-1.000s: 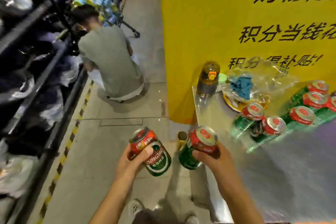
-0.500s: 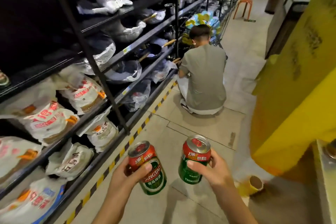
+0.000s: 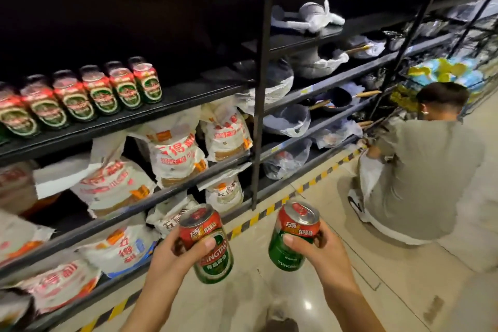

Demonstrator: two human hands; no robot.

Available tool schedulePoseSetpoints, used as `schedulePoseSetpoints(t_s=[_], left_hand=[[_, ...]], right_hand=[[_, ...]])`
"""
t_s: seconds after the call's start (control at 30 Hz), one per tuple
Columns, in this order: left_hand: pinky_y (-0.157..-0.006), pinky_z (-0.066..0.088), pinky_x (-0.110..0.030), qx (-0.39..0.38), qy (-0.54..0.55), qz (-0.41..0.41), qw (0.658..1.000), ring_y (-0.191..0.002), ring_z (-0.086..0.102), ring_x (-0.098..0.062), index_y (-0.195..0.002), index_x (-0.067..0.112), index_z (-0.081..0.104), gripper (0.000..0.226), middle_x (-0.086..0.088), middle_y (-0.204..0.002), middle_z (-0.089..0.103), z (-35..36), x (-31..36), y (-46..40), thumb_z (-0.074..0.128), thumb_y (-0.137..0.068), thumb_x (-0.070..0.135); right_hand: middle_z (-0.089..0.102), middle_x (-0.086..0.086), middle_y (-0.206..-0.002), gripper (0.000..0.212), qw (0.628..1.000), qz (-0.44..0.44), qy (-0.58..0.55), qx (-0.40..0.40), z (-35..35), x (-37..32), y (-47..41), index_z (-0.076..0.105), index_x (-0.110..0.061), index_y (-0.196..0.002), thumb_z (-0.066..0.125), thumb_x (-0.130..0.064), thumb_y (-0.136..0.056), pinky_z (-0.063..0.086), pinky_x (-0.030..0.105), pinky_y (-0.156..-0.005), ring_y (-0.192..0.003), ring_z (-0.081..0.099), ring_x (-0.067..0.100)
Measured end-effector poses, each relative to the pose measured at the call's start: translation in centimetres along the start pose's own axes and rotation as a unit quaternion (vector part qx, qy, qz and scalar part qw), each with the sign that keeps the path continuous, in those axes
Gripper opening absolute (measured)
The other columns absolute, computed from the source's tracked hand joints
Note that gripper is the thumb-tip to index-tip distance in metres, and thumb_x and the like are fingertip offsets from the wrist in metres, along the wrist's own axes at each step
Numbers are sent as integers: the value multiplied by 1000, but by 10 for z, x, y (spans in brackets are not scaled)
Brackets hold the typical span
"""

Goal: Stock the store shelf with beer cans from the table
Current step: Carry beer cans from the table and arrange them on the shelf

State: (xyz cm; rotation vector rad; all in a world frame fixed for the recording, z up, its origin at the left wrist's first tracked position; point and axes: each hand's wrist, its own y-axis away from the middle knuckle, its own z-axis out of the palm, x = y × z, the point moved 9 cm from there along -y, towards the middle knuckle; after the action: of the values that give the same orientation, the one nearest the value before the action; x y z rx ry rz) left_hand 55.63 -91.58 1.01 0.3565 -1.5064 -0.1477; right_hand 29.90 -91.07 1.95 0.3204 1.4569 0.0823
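Note:
My left hand grips a red and green beer can, tilted a little to the left. A second can of the same kind is held in my right hand. Both cans hang above the floor in front of the black store shelf. On that shelf, upper left, a row of several matching beer cans stands along the front edge. The shelf board to the right of the row is bare and dark. The table is out of view.
White printed sacks fill the shelves below the cans. A black upright post divides the bays. A person in a grey shirt crouches on the aisle floor at right. Yellow-black tape runs along the shelf base.
The view has swung left from the table and yellow sign to the shelf; the row of cans has come into sight. Both hands still hold their cans.

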Motion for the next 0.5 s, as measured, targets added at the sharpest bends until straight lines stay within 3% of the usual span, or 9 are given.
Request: schedulePoseSetpoints(t_s=[0.13, 0.3, 0.4, 0.5], left_hand=[[-75, 49, -30, 21, 11, 10, 1000, -102, 62, -19, -115, 26, 59, 72, 1, -108, 68, 6, 18, -46, 87, -50, 39], [-79, 49, -33, 74, 23, 12, 997, -103, 59, -20, -111, 27, 58, 62, 0, -111, 65, 13, 46, -111, 75, -53, 36], [-72, 48, -30, 110, 53, 14, 992, -103, 58, -20, -115, 25, 57, 66, -1, -112, 64, 14, 57, -143, 73, -53, 36], [-78, 49, -36, 151, 67, 6, 986, -106, 57, -24, -123, 22, 54, 80, -4, -117, 63, 6, 60, -166, 77, -49, 39]], right_hand=[[70, -8, -100, 62, 999, -5, 17, -46, 28, -17, -66, 63, -32, -102, 81, -27, -44, 46, 20, -72, -96, 62, 9], [72, -11, -96, 70, 991, -17, 52, -122, 58, -44, -148, 64, -26, -106, 81, -39, -39, 50, 13, -66, -88, 66, 3], [72, -11, -94, 61, 985, -13, 68, -158, 72, -58, -196, 64, -27, -106, 84, -31, -48, 50, 12, -64, -88, 66, 1], [72, -8, -93, 51, 980, 0, 69, -187, 90, -68, -239, 62, -27, -106, 86, -14, -62, 48, 10, -60, -84, 66, 1]])
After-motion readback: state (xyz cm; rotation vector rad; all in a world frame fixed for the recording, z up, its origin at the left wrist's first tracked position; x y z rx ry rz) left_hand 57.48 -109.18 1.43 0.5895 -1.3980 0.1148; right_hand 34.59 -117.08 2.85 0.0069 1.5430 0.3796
